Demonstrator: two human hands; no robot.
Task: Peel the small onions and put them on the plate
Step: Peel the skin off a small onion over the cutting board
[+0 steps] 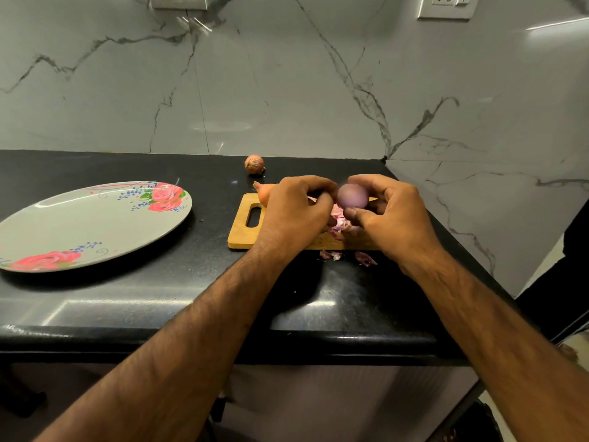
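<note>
Two bare forearms reach in over the rounded front edge of the black counter (191, 314). A broad band of bare counter lies between that edge and the things further in. A few pink peel scraps (366, 258) lie on the counter just in front of the wooden cutting board (242, 232), close to its near edge. The board has a handle slot at its left end, and its right end is hidden under the right hand (393, 212).

The right hand is above the board and grips a peeled purple onion (352, 196) between thumb and curled fingers. The left hand (296, 210) is just beside it, its fingers curled with the tips against the onion's left side. I cannot tell whether they pinch a bit of skin. A small heap of peelings (338, 218) lies on the board under the two hands.

An unpeeled orange onion (264, 191) shows behind the left hand at the board's far left corner. To the left, well apart from the board across open counter, is a grey plate (79, 224) printed with pink roses. Further back, another unpeeled onion (254, 164) sits alone near the marble wall (287, 90). The counter's right edge runs slantwise along a marble side wall. A white socket (446, 6) is mounted high up.
</note>
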